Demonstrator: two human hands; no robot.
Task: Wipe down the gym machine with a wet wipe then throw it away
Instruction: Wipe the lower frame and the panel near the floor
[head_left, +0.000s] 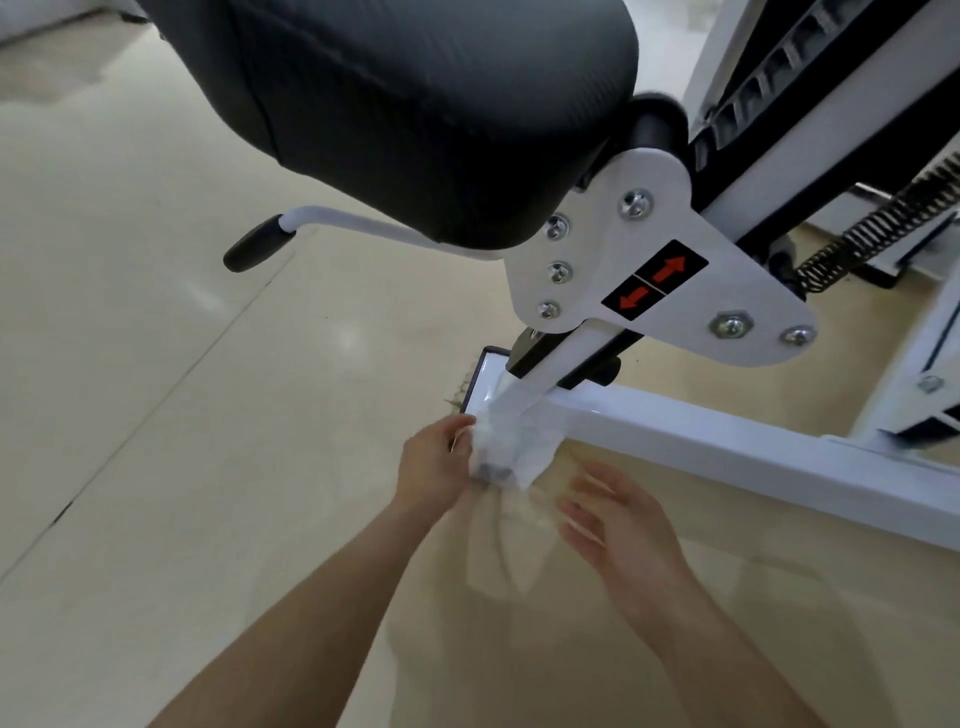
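Far left is just beige floor (156, 364), lots of open room, with a couple of seam lines running diagonally across it. Next over, a black-tipped lever handle (258, 244) sticks out to the left from under the big black seat pad (395, 104), which fills the top middle and overhangs the area above the hands.

The left hand (436, 457) is low in the middle, fingers curled around the wet wipe (511, 447). The wipe is bunched up and pressed against the gym machine (587, 244), right where the slanted white post meets the end of the base bar (727, 447). There's a dark patch at the wipe's bottom edge; can't tell what it is.

The right hand (618, 525) is just beside and below the wipe, not touching it, with loose, spread fingers and nothing in its grasp. It sits in the gap of floor on the near side of the base bar.

Further right, the base bar runs diagonally off to the frame edge. Above it there's a red arrow sticker (654, 280) on the white plate, and a coil spring (883, 228) at far right, where things get pretty cramped.
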